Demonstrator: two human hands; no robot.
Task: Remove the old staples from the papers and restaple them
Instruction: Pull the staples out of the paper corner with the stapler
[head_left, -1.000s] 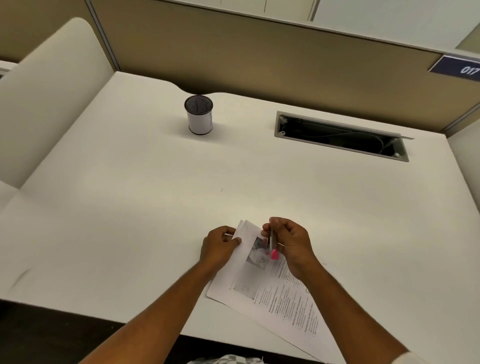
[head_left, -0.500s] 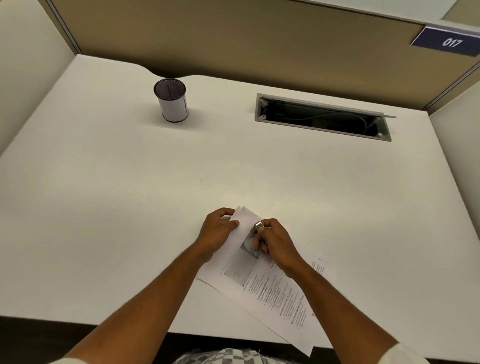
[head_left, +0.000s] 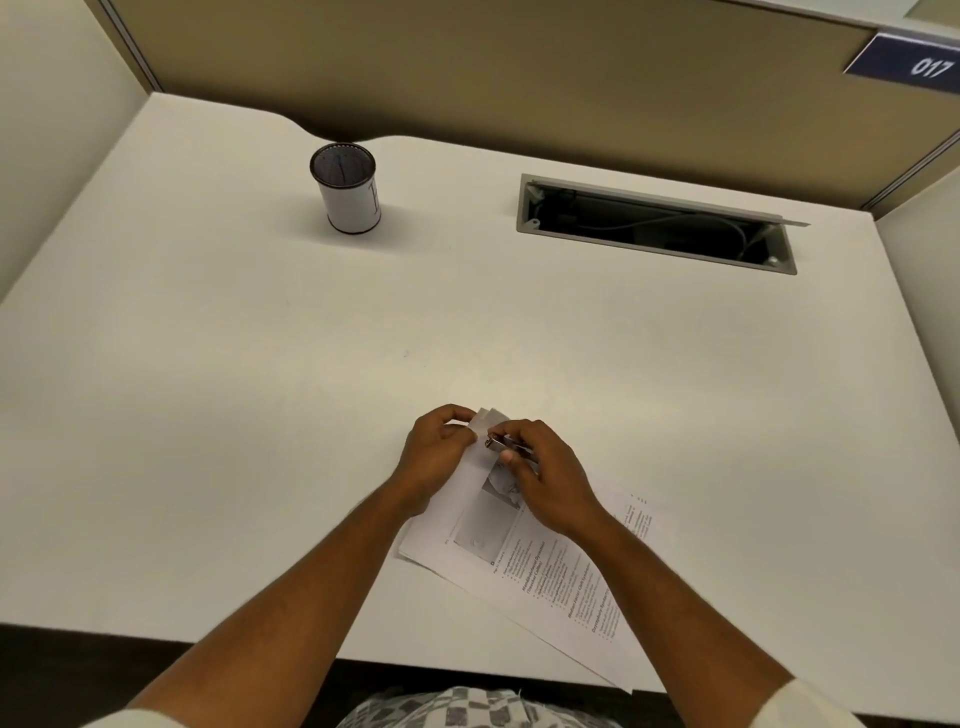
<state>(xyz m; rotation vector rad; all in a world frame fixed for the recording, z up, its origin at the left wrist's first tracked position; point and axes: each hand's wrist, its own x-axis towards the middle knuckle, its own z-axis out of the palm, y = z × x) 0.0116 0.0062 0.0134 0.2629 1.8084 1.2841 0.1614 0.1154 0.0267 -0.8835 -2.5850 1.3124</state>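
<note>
A stack of printed papers (head_left: 540, 566) lies slanted on the white desk (head_left: 260, 364) near its front edge. My left hand (head_left: 436, 457) pinches the papers' top left corner, which is lifted and bent. My right hand (head_left: 540, 478) grips a small metal stapler (head_left: 506, 445) with its jaw set at that same corner, close beside my left fingers. The stapler's rear end is hidden under my right fingers. No staple can be made out.
A white cylindrical pen holder (head_left: 348, 189) with a dark rim stands at the back left. A grey open cable slot (head_left: 654, 223) is sunk into the desk at the back right. Partition walls close the desk on three sides.
My right hand has turned the stapler from upright to lying flat, with its jaw brought onto the paper corner. The pink end seen a second ago is hidden now. My left hand keeps its pinch.
</note>
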